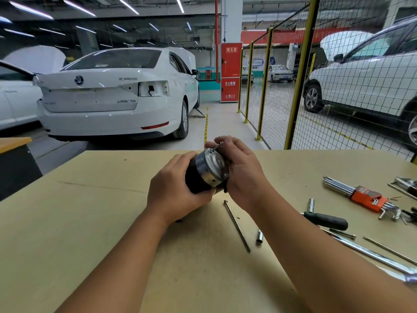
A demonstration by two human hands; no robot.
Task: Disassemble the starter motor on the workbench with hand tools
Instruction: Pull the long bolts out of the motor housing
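1. Head view: the cylindrical starter motor with black body and silver end cap (206,171) is held above the tan wooden table (90,211), between both hands.
2. The left hand (178,190) wraps its grip around the black body from the left.
3. The right hand (239,170) cups the silver end, fingertips pinching a small metal key (218,146) at the cap's top edge.
4. A long steel bolt (237,225) lies on the table just below the motor.

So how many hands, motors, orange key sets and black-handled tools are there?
Hands: 2, the left hand and the right hand
Starter motor: 1
Orange key set: 1
Black-handled tool: 1
Total: 5
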